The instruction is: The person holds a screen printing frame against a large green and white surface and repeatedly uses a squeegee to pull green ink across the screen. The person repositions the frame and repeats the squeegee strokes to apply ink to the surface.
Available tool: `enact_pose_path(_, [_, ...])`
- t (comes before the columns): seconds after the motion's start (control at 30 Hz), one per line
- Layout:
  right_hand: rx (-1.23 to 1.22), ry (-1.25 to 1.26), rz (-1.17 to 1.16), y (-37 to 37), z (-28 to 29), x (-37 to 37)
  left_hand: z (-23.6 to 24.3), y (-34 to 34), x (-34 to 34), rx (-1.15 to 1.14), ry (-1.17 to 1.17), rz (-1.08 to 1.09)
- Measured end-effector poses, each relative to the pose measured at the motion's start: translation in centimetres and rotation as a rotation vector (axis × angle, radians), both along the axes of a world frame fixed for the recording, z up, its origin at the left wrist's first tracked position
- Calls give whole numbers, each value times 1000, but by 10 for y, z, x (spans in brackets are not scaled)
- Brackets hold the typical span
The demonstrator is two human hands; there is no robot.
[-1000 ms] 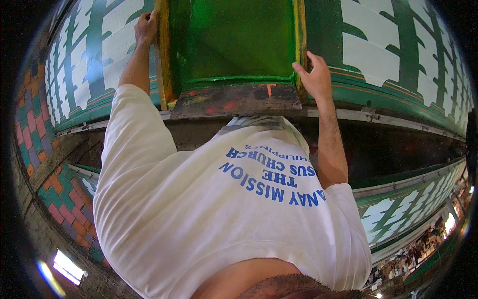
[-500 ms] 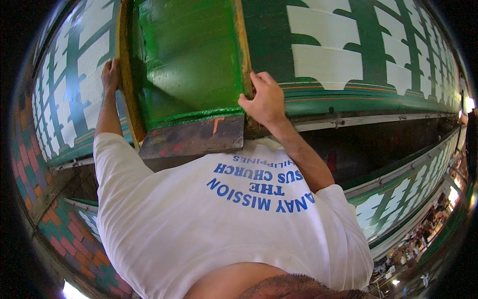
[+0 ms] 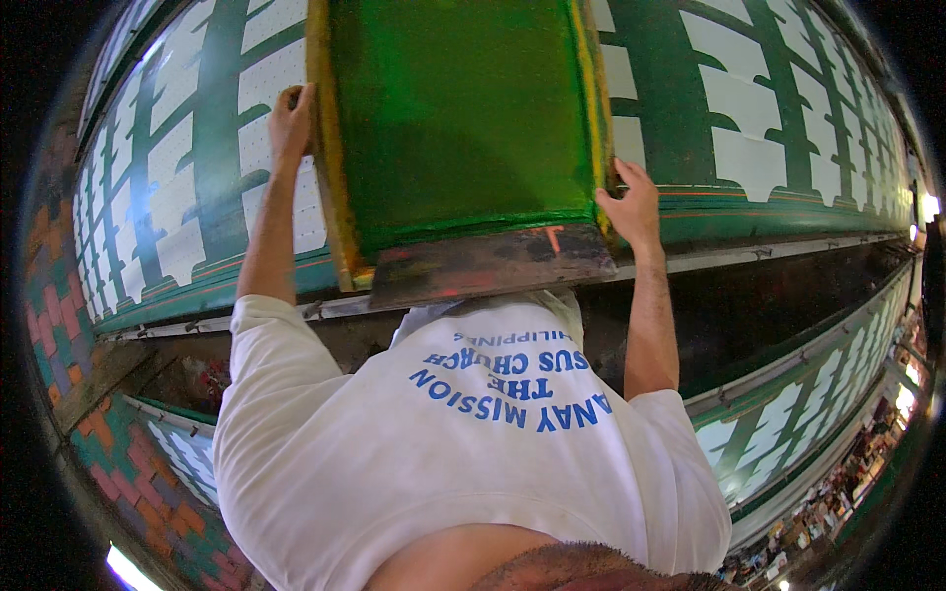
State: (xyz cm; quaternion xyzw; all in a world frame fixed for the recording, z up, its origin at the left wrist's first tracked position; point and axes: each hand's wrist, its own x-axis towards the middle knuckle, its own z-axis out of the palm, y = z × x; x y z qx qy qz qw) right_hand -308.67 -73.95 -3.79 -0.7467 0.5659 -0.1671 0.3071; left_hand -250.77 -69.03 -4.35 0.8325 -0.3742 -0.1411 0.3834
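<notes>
Green screen frame (image 3: pixel 463 128) between both hands' grip

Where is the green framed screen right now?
In the head view, the green framed screen sits top centre on the long table of green-and-white printed sheets, gripped at its side edges by the left hand and right hand.

Both arms out, left hand (image 3: pixel 292 120) & right hand (image 3: pixel 631 202) fingers curled, gripping.
</notes>
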Motion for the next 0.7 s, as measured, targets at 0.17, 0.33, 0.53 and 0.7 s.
enact_pose_path(0.17, [65, 84, -47, -40, -11, -97, -5, -39, -102, 13, -83, -5])
enact_pose_path(0.33, [183, 61, -41, -59, -15, -144, -14, -52, -156, 67, -150, 9])
enact_pose_path(0.53, [164, 97, 32, -63, -20, -142, -19, -60, -163, 235, -138, 45])
enact_pose_path(0.7, [-127, 95, 197, -33, 17, -128, -22, -60, -169, 274, -193, 85])
